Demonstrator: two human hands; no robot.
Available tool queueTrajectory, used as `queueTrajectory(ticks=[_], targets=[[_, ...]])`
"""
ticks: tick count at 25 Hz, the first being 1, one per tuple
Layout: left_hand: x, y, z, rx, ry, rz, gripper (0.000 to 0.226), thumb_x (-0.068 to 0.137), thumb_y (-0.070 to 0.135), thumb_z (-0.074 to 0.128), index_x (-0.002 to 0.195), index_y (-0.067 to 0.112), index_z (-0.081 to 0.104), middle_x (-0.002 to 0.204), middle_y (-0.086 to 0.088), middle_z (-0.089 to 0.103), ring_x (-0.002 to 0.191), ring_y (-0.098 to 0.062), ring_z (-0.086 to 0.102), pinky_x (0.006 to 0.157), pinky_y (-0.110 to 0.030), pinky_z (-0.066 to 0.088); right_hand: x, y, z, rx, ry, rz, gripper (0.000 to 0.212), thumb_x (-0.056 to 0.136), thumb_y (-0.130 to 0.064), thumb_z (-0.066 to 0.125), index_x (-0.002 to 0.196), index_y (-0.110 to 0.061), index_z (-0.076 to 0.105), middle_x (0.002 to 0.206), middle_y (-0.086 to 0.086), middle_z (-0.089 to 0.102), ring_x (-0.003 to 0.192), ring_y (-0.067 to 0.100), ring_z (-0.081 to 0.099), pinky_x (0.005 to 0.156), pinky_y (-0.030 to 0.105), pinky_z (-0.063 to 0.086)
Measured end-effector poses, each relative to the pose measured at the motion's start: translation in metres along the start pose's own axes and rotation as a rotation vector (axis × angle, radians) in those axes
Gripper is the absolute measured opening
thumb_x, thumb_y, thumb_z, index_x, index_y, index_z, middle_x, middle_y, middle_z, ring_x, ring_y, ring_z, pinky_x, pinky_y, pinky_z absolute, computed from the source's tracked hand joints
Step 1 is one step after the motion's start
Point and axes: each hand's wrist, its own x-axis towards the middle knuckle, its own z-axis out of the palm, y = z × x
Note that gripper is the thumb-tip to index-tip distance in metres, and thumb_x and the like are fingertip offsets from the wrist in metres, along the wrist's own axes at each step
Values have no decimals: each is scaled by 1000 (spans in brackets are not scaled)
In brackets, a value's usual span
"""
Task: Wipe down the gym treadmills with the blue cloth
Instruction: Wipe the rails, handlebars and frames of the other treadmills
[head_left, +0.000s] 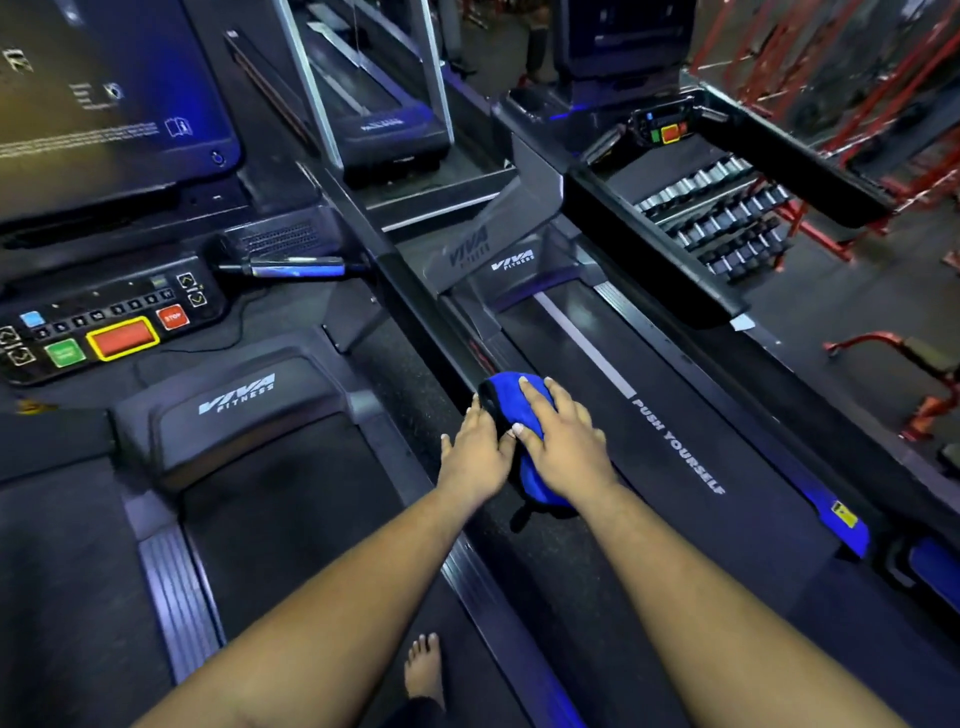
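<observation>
on the treadmill handrail (415, 312), both flat, open hands, left hand (475, 452) and right hand (563, 441), press the blue cloth (511, 400).

The blue cloth (511, 410) looks soft and plush. The treadmill belt (660, 462) is matt, finely textured rubber; its side rail (179, 603) is ribbed, dull-sheened metal.

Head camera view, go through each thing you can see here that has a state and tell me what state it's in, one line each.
Blue cloth: bunched, pressed onto the side rail of the right treadmill.
Left hand: flat, fingers on the cloth's edge.
Right hand: palm down on the cloth.
Left treadmill's large console screen: lit, showing text.
Right treadmill's black running belt: bare; moving or not, cannot tell.
Chrome dumbbells: racked in rows.
</observation>
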Motion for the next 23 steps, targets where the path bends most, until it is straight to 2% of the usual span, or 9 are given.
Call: queueTrajectory(ticks=[4, 7, 12, 17, 20, 23], targets=[[24, -8, 1, -58, 104, -29, 60, 98, 27, 44, 153, 14, 24, 165, -4, 16, 152, -22, 17, 117, -61, 17, 40, -8, 9, 4, -81, -23, 60, 100, -53, 43, 154, -46, 17, 165, -6, 13, 145, 26, 23, 107, 59, 34], [24, -14, 0, 19, 69, -52, 60, 101, 33, 41, 153, 11, 23, 166, -6, 12, 153, -19, 7, 118, -59, 14, 48, -4, 12, -19, -118, -38, 61, 99, -55, 43, 154, -47, 17, 165, -7, 14, 145, 25, 24, 108, 60, 34], [25, -17, -9, 95, 3, -87, 56, 104, 36, 36, 152, 9, 23, 166, -8, 7, 154, -17, -2, 119, -63, 7, 61, -7, 11, -163, -153, -190, 62, 100, -59, 35, 154, -47, 9, 165, -6, 12, 144, 26, 26, 105, 59, 38], [27, -21, -7, 112, 65, -87, 58, 104, 33, 34, 155, 13, 16, 167, -1, 6, 153, -14, -4, 119, -65, 3, 76, -1, 18, -150, -177, -308, 61, 100, -59, 32, 155, -46, 6, 166, -7, 5, 143, 24, 26, 104, 60, 39], [35, -21, 4, 18, 157, -123, 58, 105, 29, 32, 158, 21, 10, 167, 3, 6, 153, -14, 2, 119, -64, 1, 88, 0, 23, -121, -151, -403, 60, 101, -56, 33, 155, -44, 11, 166, -6, 3, 144, 25, 23, 103, 58, 40], [48, -23, 26, -65, 284, -234, 49, 104, 28, 31, 149, 10, 28, 161, -10, 28, 149, -28, 24, 118, -62, 11, 109, 6, 36, -50, -108, -538, 55, 101, -53, 37, 154, -44, 21, 166, -6, 3, 144, 26, 18, 105, 59, 36]])
